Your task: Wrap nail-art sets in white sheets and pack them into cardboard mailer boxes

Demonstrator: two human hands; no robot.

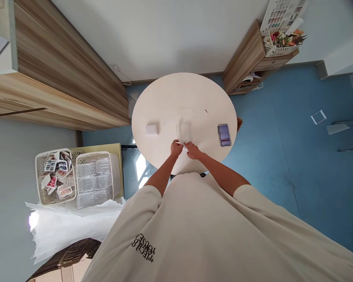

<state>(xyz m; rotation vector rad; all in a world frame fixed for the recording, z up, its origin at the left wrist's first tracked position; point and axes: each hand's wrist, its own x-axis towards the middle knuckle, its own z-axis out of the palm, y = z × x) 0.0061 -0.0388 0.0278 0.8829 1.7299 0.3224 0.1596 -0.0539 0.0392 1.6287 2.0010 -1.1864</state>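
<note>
The left hand (176,148) and right hand (192,150) pinch the near edge of a translucent, whitish rectangular sheet (184,132) on the round cream surface (182,92); left of the grip lies a white rectangular block (151,129).

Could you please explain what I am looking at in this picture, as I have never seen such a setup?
There is no robot here: these are a person's bare hands, seen by one camera worn on the head, looking forward and down. The pale shirt at the bottom is the wearer's own.

The left hand and right hand meet at the near edge of a thin, whitish see-through piece; their exact grip is too small to tell. It lies on a round pale table, with a small white block to its left and a blurred purple item to its right.
</note>
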